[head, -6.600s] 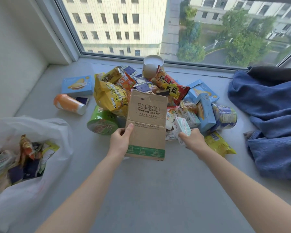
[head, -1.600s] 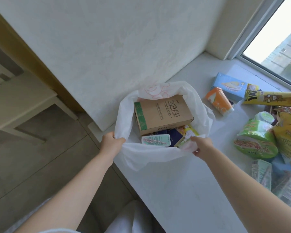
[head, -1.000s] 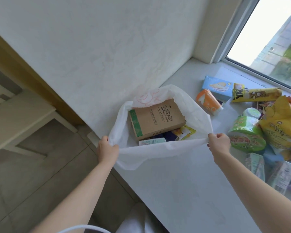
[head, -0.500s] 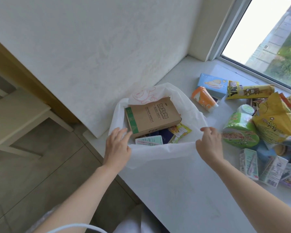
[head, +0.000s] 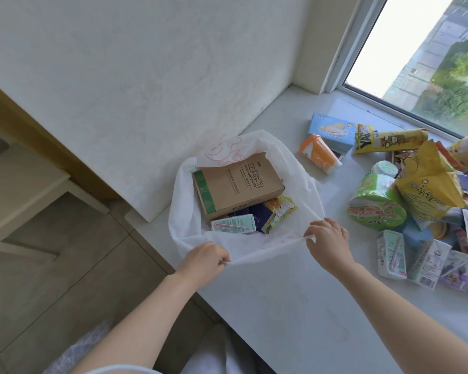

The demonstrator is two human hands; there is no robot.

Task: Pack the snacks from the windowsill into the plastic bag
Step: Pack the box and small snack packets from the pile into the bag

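Left hand: at the near-left edge of the plastic bag, fingers curled, pinching its rim.
Right hand: at the bag's near-right edge, thumb and fingertips pinching the same rim, which stretches taut between the two hands.
Plastic bag: white, mouth wide open, just beyond the hands, sitting on the windowsill where it meets the side wall.
Inside the bag: a mint carton lies closest to the held rim. A yellow-green packet lies just right of it. A brown cardboard box lies tilted on top behind both.
Right of the bag, near: mint cartons, a green bowl and a yellow bag lie piled on the sill, apart from the bag.
Right of the bag, far: an orange cup lies on its side. A blue box sits behind it, and a long yellow packet lies beside that.
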